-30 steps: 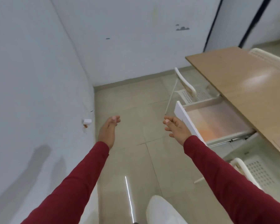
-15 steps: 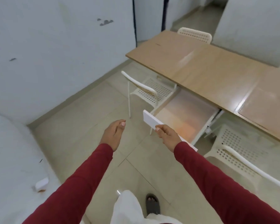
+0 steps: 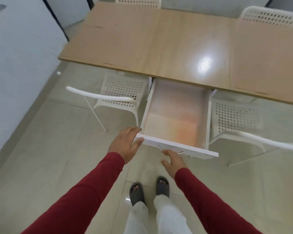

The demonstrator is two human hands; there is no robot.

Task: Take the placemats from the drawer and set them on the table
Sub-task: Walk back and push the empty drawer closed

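Pushing with only the left hand (image 3: 125, 144), whose fingers clasp the left front corner of the drawer (image 3: 176, 115) (standing far out from the surface's (image 3: 159, 39) near edge), could skew and jam it; the right hand (image 3: 173, 162) hovers released below the handle (image 3: 159, 147).

Both arms wore dark red long sleeves (image 3: 85, 191); legs wore off-white trousers (image 3: 167, 217); feet wore grey open-toe slide sandals (image 3: 137, 194).
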